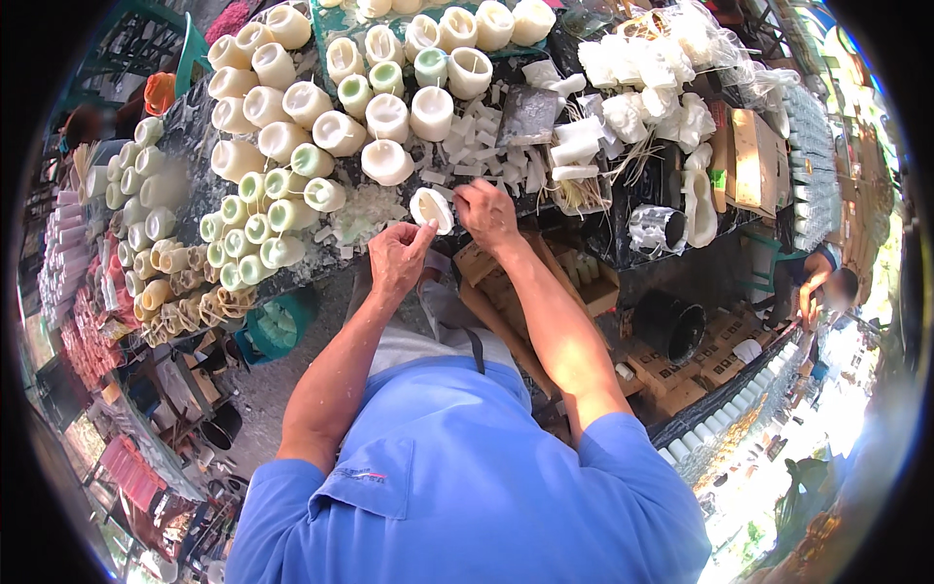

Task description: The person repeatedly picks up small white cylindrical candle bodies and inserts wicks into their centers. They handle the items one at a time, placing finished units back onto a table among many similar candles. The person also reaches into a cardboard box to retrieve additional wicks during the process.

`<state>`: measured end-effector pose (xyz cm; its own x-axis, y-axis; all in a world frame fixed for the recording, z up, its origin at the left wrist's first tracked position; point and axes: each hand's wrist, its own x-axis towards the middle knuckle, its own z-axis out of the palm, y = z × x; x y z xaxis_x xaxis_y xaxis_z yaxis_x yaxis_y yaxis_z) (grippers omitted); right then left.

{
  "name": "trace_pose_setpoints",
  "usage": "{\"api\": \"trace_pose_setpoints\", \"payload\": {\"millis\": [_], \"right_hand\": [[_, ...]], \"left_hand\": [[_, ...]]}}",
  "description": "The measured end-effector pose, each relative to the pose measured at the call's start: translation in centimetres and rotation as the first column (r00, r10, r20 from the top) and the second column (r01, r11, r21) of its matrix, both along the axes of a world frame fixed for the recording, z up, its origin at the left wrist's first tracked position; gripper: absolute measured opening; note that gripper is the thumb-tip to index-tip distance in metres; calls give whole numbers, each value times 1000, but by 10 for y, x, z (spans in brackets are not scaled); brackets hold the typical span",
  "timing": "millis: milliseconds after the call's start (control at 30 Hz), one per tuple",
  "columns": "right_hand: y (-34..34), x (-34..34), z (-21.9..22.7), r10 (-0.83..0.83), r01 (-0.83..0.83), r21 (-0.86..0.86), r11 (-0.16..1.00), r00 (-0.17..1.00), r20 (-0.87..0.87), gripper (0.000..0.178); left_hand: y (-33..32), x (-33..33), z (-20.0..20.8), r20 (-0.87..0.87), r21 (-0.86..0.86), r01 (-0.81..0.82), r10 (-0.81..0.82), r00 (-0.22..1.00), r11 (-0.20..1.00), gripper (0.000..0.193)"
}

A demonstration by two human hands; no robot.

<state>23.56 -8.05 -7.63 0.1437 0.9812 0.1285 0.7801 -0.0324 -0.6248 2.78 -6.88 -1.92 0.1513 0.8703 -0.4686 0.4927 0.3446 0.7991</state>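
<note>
One white oval wax piece [431,209], seemingly unfinished, sits at the dark wax-specked table's [199,146] near edge, pinched by the left hand's [399,255] fingertips, the right hand's [489,216] curled beside it, contents unclear, while many cream cylindrical wax candles [431,114] look already formed.

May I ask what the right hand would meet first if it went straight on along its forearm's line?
The right hand would probably meet the white pieces first, though its height above them is unclear.
</note>
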Motion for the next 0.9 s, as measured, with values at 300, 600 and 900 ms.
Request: {"api": "trace_pose_setpoints", "payload": {"millis": [300,600,900], "right_hand": [[55,-6,-30,132,-83,-250,965,973,187,25],[14,9,-14,-10,-6,159,987,995,103,15],[63,15,-3,183,-168,-73,983,880,438,14]], "left_hand": [[2,8,8,-1,-38,-41,41,999,998,37],[5,6,8,-46,-5,24,-24,999,1000,41],[1,-2,10,28,-16,29,-29,999,999,38]]}}
